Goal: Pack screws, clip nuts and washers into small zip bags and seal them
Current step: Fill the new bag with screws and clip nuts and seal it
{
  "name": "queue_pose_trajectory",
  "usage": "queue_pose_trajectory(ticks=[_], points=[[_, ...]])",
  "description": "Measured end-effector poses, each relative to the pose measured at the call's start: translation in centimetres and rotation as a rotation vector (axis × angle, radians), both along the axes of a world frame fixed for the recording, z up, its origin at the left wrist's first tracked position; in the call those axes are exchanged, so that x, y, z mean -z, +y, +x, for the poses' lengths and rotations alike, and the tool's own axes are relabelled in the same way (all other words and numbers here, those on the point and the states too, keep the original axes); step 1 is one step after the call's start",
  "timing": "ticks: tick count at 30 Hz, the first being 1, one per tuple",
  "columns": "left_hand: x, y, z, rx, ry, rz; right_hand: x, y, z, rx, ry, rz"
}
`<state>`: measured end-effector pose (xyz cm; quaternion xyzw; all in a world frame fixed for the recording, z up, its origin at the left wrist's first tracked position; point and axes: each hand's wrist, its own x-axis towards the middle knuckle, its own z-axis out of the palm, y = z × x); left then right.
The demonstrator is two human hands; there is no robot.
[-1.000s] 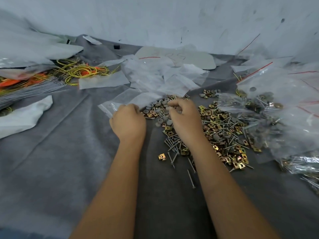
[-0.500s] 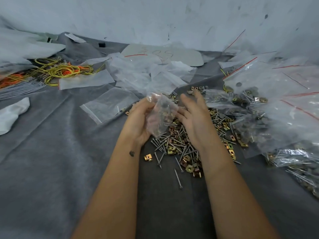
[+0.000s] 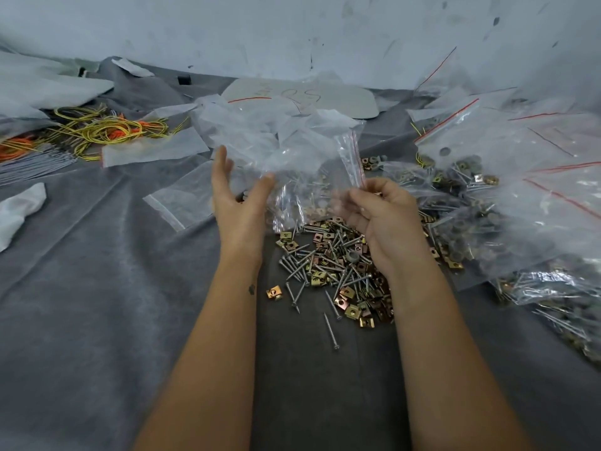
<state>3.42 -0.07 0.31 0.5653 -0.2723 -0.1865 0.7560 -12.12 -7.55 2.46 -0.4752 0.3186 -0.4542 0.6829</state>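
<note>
step: mid-pack, I'd say. One small zip bag [image 3: 312, 190] is up in the air over the pile, so this looks like the opening or filling bit, not sealing yet.

left hand [image 3: 239, 196]: open, fingers pretty much straight and pointing to 12 o'clock, thumb out toward 1. It sits right at the bag's left edge. Whether it actually touches the plastic I can't tell, it's blurry there.

right hand [image 3: 379, 213]: fingers curled, pinching the bag's red zip strip [image 3: 356, 157] at the bag's 3 o'clock side. Anything else tucked in the palm? Can't tell.

bag: clear, held between both hands, hanging above the far end of the pile. What's inside vs what's just seen through it, honestly can't say.

pile: loose screws [image 3: 331, 265], gold clip nuts [image 3: 346, 292] and a grey washer [image 3: 353, 256] heaped on the grey cloth [image 3: 97, 304], just at 6 o'clock of the bag, between the wrists.

done bags [image 3: 520, 203]: big heap of them at 3 o'clock.

empty bags [image 3: 182, 196]: flat ones at 9 to 12 o'clock of the left hand.

next move: my guess is the mouth needs spreading with both hands so one can go down for parts. The film is floppy, so the mouth could easily fold shut.
</note>
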Motion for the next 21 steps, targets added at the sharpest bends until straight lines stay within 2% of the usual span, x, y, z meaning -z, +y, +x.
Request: queue_pose_trajectory(ticks=[2,4,6,8,11,17,21], points=[[0.0,0.2,-0.7,-0.111,-0.27,0.084,0.3,0.2,0.6,0.02,0.03,0.0],[-0.3,0.0,-1.8,-0.014,-0.457,0.115,0.5,0.4,1.1,0.028,0.144,-0.076],[0.0,-0.5,-2.9,0.138,-0.553,0.156,0.8,0.6,1.5,0.029,0.249,-0.169],[0.2,-1.1,-3.3,0.216,-0.541,0.168,1.0,0.8,1.7,0.053,0.306,-0.223],[0.4,-1.2,-3.1,0.214,-0.525,0.153,1.1,0.7,1.6,0.119,0.342,-0.222],[0.3,-1.0,-3.3,0.349,-0.393,0.105,0.9,0.7,1.6,0.053,0.193,-0.106],[0.2,-0.8,-3.1,0.386,-0.388,0.057,0.7,0.7,1.2,0.004,0.136,-0.088]])
